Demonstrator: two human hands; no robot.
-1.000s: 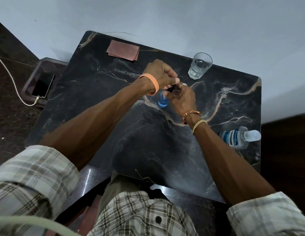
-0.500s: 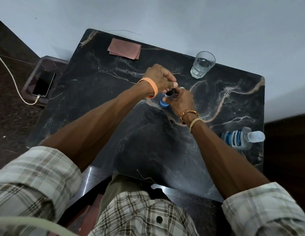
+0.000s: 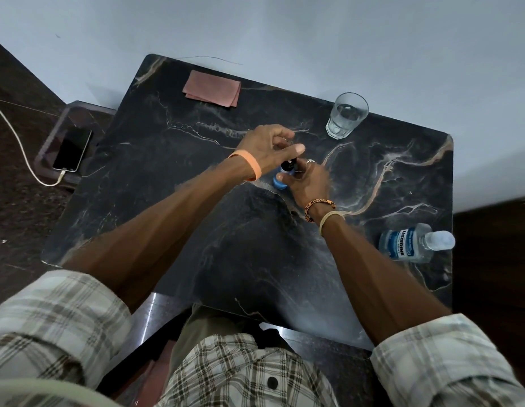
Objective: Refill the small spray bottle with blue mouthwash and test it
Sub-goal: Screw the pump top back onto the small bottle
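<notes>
The small spray bottle (image 3: 279, 183), with blue liquid in it, stands upright near the middle of the dark marble table (image 3: 155, 177). My right hand (image 3: 309, 183) grips its body from the right. A black spray head (image 3: 288, 166) sits on top of it. My left hand (image 3: 267, 148) hovers just over that head, thumb stretched out straight and fingers loosely curled, holding nothing that I can see. The mouthwash bottle (image 3: 408, 242), clear with a blue label and a clear cap, lies on its side at the table's right edge.
A glass of water (image 3: 346, 118) stands at the back right. A folded pink cloth (image 3: 212, 89) lies at the back left. Off the table's left side, a phone (image 3: 72, 149) on a white cable rests on a lower tray. My lap is at the table's near edge.
My left hand was pinching the spray head; now its fingers have loosened and lifted slightly off it. My right hand keeps hold of the bottle in the same spot.
</notes>
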